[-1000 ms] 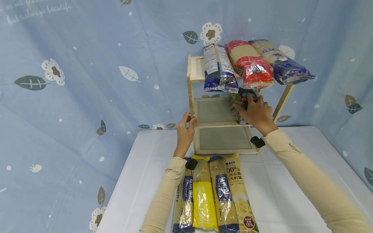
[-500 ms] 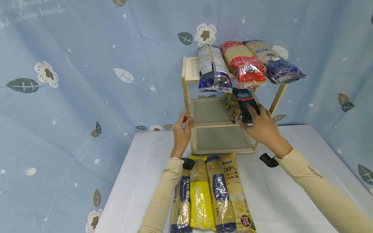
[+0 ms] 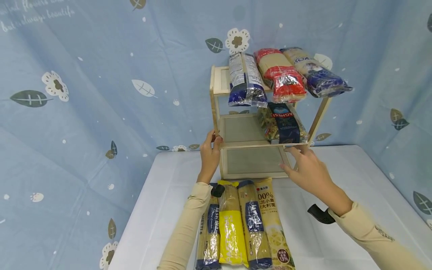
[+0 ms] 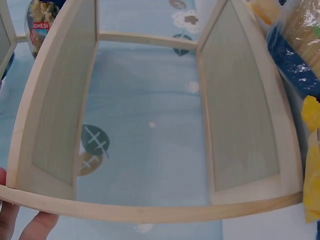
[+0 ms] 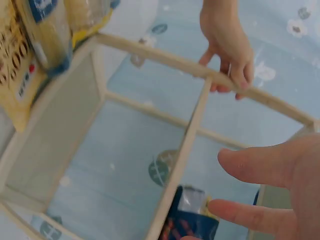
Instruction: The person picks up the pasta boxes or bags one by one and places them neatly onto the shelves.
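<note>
A three-tier wooden rack [image 3: 241,129] stands at the back of the table. My left hand [image 3: 210,153] grips its left front post near the middle shelf; in the left wrist view, fingertips [image 4: 40,225] curl at that post [image 4: 145,214]. On the right of the middle shelf lies a clear bag of pasta [image 3: 285,125] with a dark AGNESI label. Just below and in front of that bag is my right hand [image 3: 312,172], thumb and fingers spread, holding nothing. The right wrist view shows its thumb and finger apart over the rack, the bag [image 5: 192,220] beyond them.
On the top shelf lie a blue-and-white pasta bag [image 3: 248,80], a red one [image 3: 281,75] and a blue one [image 3: 315,73]. Several long spaghetti packs, including a yellow one [image 3: 233,232], lie side by side before the rack. A patterned blue curtain [image 3: 101,112] hangs behind.
My right hand has let go of the AGNESI bag and drawn down and to the right, leaving it on the middle shelf. My left hand keeps its grip on the post.
</note>
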`<state>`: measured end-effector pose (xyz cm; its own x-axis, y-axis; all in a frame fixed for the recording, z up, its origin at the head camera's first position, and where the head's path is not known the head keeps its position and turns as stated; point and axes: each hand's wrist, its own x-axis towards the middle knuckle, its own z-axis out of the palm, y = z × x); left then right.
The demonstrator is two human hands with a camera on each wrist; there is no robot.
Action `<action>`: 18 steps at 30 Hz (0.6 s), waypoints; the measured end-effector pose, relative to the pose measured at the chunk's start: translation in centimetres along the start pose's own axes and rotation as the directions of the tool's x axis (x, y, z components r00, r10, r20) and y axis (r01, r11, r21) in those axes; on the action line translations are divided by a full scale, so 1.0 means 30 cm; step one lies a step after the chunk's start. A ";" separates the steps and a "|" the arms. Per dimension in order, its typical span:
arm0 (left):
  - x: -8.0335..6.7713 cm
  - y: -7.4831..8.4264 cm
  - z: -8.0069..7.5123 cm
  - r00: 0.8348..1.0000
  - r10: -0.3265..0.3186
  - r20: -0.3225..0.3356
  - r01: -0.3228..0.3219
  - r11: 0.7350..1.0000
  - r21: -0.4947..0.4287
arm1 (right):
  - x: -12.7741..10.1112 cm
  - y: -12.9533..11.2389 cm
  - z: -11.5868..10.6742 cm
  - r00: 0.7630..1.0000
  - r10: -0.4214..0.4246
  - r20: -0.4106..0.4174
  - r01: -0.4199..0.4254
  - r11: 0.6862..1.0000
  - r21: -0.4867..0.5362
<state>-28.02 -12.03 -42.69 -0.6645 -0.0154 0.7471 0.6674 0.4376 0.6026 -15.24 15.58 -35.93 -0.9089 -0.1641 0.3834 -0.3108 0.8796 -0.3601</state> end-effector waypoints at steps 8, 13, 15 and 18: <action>0.000 0.006 -0.004 0.999 -0.033 0.009 0.033 0.999 -0.009 | -0.101 -0.016 0.039 0.998 -0.039 0.042 0.037 0.998 0.047; 0.001 0.004 -0.005 0.999 -0.032 0.014 0.033 0.999 -0.021 | -0.158 -0.023 0.079 0.997 -0.024 0.071 0.020 0.998 0.062; 0.002 0.002 -0.006 1.000 -0.025 0.013 0.026 0.999 -0.023 | -0.179 -0.025 0.102 0.996 -0.015 0.089 0.009 0.997 0.075; 0.001 -0.001 -0.008 1.000 -0.021 0.015 0.021 1.000 -0.019 | -0.208 -0.028 0.137 0.994 -0.014 0.109 0.005 0.997 0.083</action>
<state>-27.98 -12.25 -42.60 -0.6835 -0.0107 0.7299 0.6595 0.4196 0.6237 -10.44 14.03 -41.51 -0.9294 -0.2235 0.2936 -0.3368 0.8390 -0.4274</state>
